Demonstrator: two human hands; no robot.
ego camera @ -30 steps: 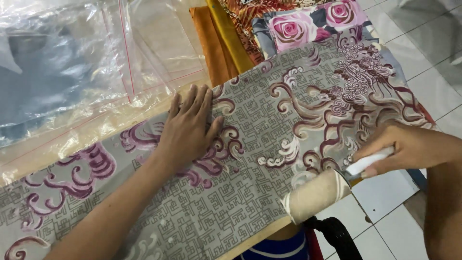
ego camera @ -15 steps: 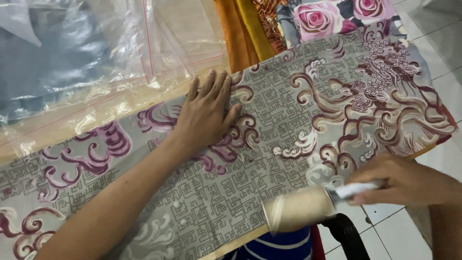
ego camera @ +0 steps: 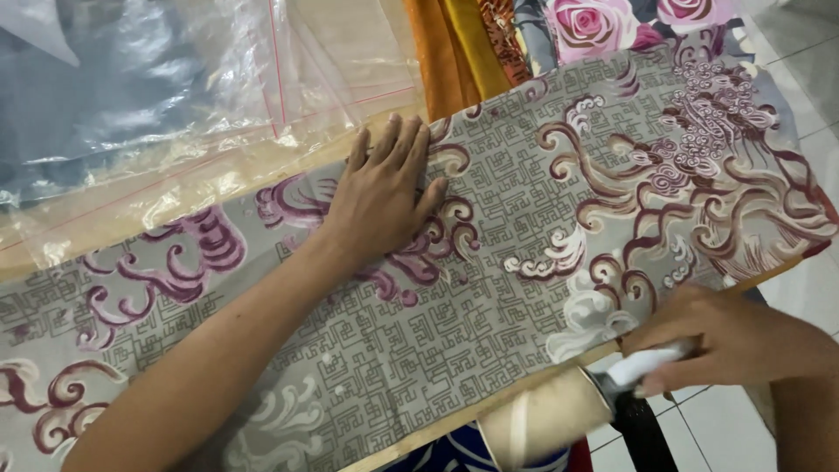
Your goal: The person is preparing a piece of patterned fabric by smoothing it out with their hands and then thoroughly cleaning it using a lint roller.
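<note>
Head cam: right hand (ego camera: 730, 336) is gripping the lint roller (ego camera: 546, 418) off the patterned cloth's (ego camera: 524, 262) near edge, left hand (ego camera: 380, 197) is lying flat and open on it.

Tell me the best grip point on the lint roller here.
Grip the white handle, coming from the right, as the right hand does now. It sticks out clear of the roll; the roll's likely sticky and sits at the patterned cloth edge.

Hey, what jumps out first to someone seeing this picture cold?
A long grey fabric with maroon and white swirl patterns fills the middle. The left hand lies flat on it, fingers spread. At the near edge, the right hand grips the white handle of a cream lint roller. Clear plastic bags lie upper left, and rose-printed cloth shows at the top.
</note>
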